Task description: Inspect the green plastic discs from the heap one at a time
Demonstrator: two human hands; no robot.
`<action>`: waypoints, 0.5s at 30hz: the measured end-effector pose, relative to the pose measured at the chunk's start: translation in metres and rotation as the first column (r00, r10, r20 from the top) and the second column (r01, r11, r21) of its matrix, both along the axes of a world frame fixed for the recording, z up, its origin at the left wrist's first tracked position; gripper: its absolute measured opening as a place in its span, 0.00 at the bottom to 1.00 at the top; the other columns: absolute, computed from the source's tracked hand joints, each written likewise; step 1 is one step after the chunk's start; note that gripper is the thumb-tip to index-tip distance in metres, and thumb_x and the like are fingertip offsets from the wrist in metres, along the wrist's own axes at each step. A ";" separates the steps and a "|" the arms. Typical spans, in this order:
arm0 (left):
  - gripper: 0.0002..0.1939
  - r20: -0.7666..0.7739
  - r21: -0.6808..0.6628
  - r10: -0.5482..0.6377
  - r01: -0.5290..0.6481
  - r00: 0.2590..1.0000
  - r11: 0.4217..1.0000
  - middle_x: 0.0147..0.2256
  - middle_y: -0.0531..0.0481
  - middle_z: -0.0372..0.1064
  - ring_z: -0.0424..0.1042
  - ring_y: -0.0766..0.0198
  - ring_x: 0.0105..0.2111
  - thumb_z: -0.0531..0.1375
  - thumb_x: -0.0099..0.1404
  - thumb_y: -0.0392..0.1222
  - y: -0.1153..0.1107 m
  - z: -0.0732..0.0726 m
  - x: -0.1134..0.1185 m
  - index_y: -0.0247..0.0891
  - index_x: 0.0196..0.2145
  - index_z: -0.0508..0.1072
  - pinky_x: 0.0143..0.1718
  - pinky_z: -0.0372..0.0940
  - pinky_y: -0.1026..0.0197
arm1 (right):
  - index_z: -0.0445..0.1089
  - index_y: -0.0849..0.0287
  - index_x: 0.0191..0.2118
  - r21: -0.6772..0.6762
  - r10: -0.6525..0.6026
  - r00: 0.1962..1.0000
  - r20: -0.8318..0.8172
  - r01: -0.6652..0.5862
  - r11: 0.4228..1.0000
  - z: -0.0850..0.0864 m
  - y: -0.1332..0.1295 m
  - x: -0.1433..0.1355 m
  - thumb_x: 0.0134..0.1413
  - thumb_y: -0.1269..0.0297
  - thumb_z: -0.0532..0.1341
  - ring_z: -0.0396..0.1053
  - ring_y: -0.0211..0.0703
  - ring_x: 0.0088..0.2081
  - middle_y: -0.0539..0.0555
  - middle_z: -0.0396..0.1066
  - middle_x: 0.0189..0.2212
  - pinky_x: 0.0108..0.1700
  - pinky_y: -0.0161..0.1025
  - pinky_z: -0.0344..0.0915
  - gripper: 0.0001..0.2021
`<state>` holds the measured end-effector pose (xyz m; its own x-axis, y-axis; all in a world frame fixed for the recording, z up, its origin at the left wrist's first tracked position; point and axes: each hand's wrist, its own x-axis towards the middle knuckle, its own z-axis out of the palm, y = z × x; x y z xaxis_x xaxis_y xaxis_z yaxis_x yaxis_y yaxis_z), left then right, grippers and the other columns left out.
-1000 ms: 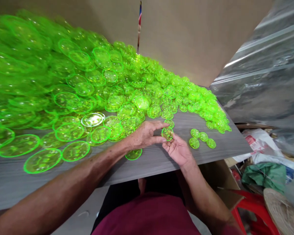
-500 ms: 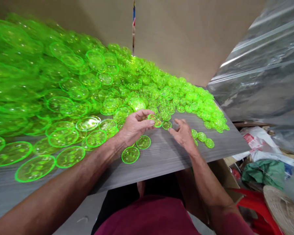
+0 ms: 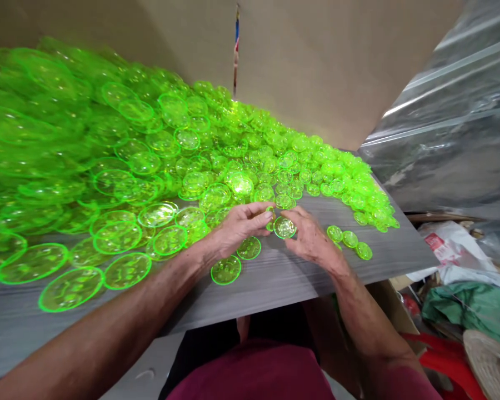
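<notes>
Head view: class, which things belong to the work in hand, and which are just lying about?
In hand:
left hand
right hand
green disc pinched between them
heap of green discs
grey board

Lying about:
plastic sheeting
red stool
green cloth
woven hat

Light: bright and even over my surface (image 3: 283,272)
Glare: white glints on my green discs (image 3: 158,144)
Blur: discs smear at far left
Distortion: edges bend outward, wide lens

Round translucent neon-green disc (image 3: 284,227), pinched between both hands' fingertips
</notes>
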<state>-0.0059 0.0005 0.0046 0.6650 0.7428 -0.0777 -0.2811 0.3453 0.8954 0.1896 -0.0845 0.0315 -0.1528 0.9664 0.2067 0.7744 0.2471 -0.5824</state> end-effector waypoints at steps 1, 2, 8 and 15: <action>0.27 0.029 -0.026 -0.034 0.035 0.999 0.999 0.36 0.49 0.78 0.75 0.63 0.36 0.78 0.48 0.52 -0.001 0.000 0.000 0.39 0.45 0.83 0.40 0.76 0.56 | 0.74 0.51 0.54 0.000 0.018 1.000 -0.014 -0.018 1.000 0.005 -0.001 -0.002 0.45 0.78 0.67 0.69 0.50 0.47 0.54 0.70 0.45 0.55 0.55 0.69 0.28; 0.27 0.061 -0.050 -0.056 0.059 0.997 0.997 0.36 0.50 0.78 0.75 0.63 0.37 0.78 0.48 0.52 -0.001 0.001 -0.001 0.39 0.44 0.83 0.41 0.77 0.54 | 0.74 0.51 0.54 0.006 0.027 0.999 -0.032 -0.026 1.000 0.009 -0.002 -0.004 0.45 0.77 0.68 0.69 0.49 0.46 0.54 0.70 0.45 0.54 0.54 0.69 0.28; 0.25 0.191 -0.131 -0.107 0.134 0.976 0.982 0.40 0.46 0.81 0.79 0.61 0.40 0.79 0.49 0.46 0.002 -0.003 -0.003 0.41 0.45 0.83 0.47 0.77 0.53 | 0.73 0.50 0.54 0.102 0.079 0.969 -0.233 -0.056 0.993 0.017 0.001 -0.005 0.48 0.67 0.72 0.70 0.42 0.38 0.52 0.71 0.43 0.42 0.44 0.73 0.25; 0.30 0.183 -0.077 -0.095 0.111 0.978 0.991 0.45 0.47 0.81 0.80 0.60 0.37 0.78 0.50 0.43 0.000 -0.003 -0.006 0.45 0.52 0.81 0.40 0.79 0.53 | 0.75 0.48 0.53 0.097 0.073 0.902 -0.425 -0.035 0.995 0.019 0.008 0.003 0.46 0.57 0.77 0.75 0.47 0.44 0.54 0.77 0.47 0.49 0.50 0.77 0.26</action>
<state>-0.0118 0.0008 0.0012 0.7463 0.6655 -0.0119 -0.3929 0.4548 0.7992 0.1925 -0.0764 0.0505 -0.0829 0.9349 0.3451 0.4400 0.3450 -0.8291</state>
